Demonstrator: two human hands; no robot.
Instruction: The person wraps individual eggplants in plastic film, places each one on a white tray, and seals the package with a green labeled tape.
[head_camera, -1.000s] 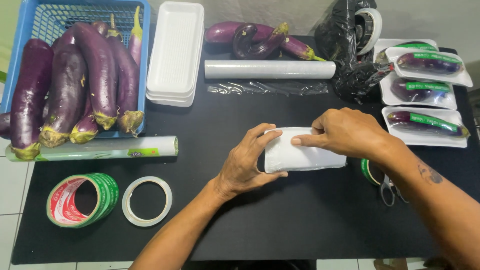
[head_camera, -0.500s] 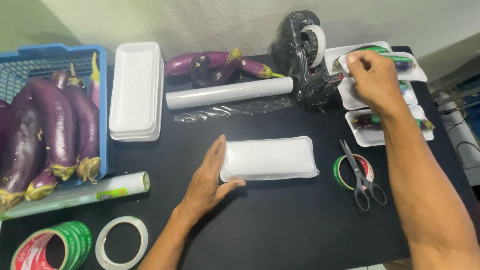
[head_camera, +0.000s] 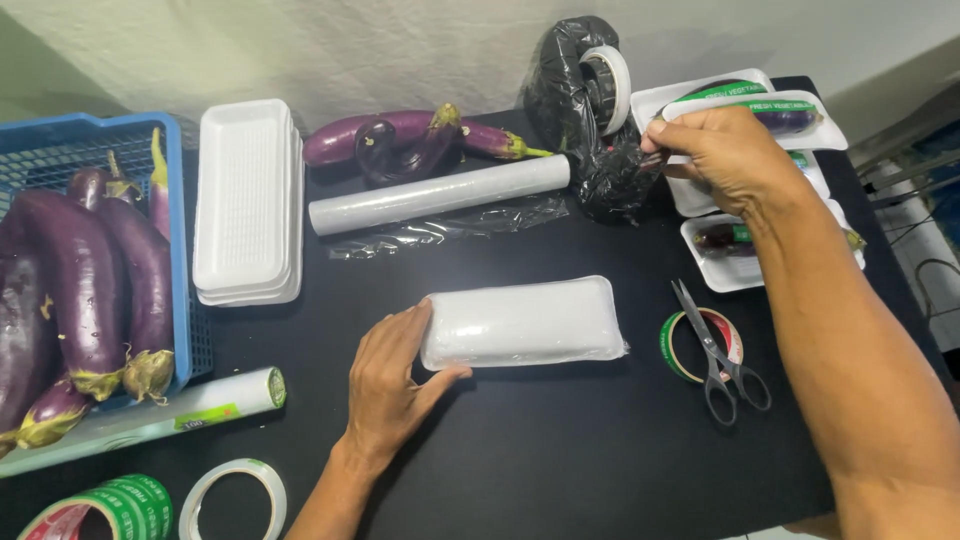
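One camera only — worn on the head, looking steeply down and forward over a black table at close arm's reach. The view takes in the table from its near edge to the wall behind, with the blue basket cut off at left — no second view shares the scene.

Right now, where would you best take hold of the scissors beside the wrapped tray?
Grip the scissors by the black handle loops, which point toward the near table edge; the blades point away. Come from above on the near side, probably with the right hand, since they lie flat on a green tape ring and the left hand rests on the wrapped tray.
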